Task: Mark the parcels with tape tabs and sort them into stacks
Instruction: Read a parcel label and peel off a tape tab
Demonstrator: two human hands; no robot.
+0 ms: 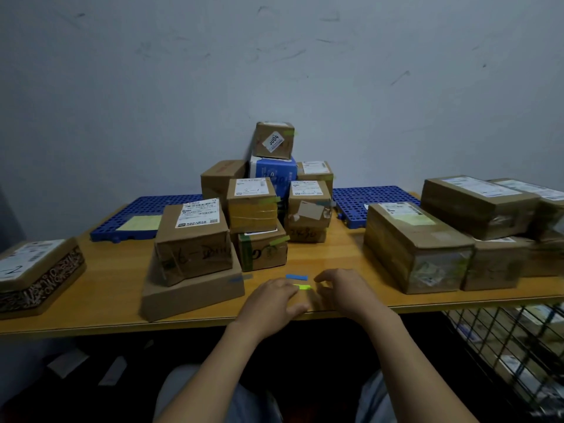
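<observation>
Both hands rest at the front edge of the wooden table (91, 312). My left hand (273, 303) pinches the left end of a yellow-green tape tab (302, 287). My right hand (345, 290) hovers just right of that tab with fingers curled and apart, holding nothing. A blue tape tab (296, 276) lies flat on the table just beyond. Cardboard parcels stand in a centre pile (253, 209), topped by a small box (274, 140). A parcel stack (195, 257) sits front left and long parcels (418, 245) lie to the right.
Blue perforated plastic pallets (366, 203) lie at the back of the table against a grey wall. A patterned flat box (36, 276) sits at the far left. A black wire basket (512, 352) holding packets stands under the table at the right.
</observation>
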